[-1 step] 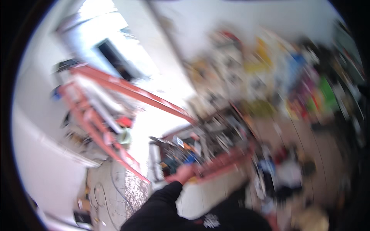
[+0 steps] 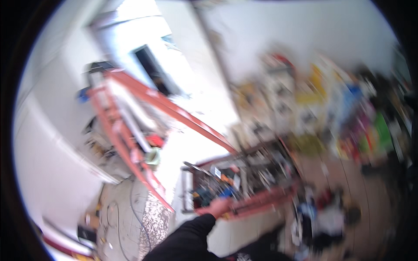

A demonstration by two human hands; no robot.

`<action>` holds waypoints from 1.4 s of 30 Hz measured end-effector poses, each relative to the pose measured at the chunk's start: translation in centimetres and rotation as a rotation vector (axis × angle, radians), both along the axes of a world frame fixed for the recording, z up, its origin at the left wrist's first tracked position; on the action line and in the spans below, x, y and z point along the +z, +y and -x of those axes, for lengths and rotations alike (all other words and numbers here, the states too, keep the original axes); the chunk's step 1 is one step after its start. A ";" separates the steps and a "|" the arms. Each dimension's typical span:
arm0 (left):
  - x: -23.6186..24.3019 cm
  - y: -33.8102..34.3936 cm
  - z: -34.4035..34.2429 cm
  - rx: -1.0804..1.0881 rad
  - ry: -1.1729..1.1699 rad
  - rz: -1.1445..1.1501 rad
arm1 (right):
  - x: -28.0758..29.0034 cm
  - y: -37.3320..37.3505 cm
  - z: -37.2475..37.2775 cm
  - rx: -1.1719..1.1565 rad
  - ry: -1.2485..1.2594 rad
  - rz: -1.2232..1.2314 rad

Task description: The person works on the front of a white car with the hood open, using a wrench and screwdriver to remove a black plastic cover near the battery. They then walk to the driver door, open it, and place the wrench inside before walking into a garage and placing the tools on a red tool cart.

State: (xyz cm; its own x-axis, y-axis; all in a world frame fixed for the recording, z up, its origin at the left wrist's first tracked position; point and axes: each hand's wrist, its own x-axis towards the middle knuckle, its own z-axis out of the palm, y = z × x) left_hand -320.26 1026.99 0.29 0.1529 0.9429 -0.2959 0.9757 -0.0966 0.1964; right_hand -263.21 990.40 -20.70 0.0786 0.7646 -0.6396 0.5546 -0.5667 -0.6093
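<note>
A black-sleeved arm reaches up from the lower edge, and my left hand is at the near rim of a long reddish metal box. Its fingers are smeared by motion, so I cannot tell whether they grip the rim or something inside. Close beyond the fingers lies a blue item. Mixed tools and metal parts fill the box, with an orange piece and a small white label among them. My right hand is out of view.
A red metal frame slants down to the box's far side. Bags and boxes are piled against the back wall. Assorted items lie on the tiled floor to the right. A cable runs along the floor at left.
The whole scene has shifted right and slightly down in the picture as my head turns. My left hand stays by the box's near rim.
</note>
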 end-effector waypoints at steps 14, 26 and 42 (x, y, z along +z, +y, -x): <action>-1.8 -0.3 0.3 0.080 -0.152 -0.090 | -9.2 13.7 1.4 0.116 0.119 0.152; -0.1 -7.7 4.7 0.270 -0.630 -0.197 | -6.1 10.6 10.1 0.475 -0.172 0.007; -12.0 -31.9 24.3 0.465 -0.397 0.420 | -0.9 9.9 25.8 0.398 0.055 0.025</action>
State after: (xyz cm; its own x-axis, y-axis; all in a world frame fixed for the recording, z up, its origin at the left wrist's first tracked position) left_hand -344.59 995.07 -11.74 -0.0641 0.7560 -0.6515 0.7457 0.4701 0.4721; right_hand -289.04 1000.30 -21.65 -0.2560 0.7127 -0.6530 0.7006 -0.3287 -0.6334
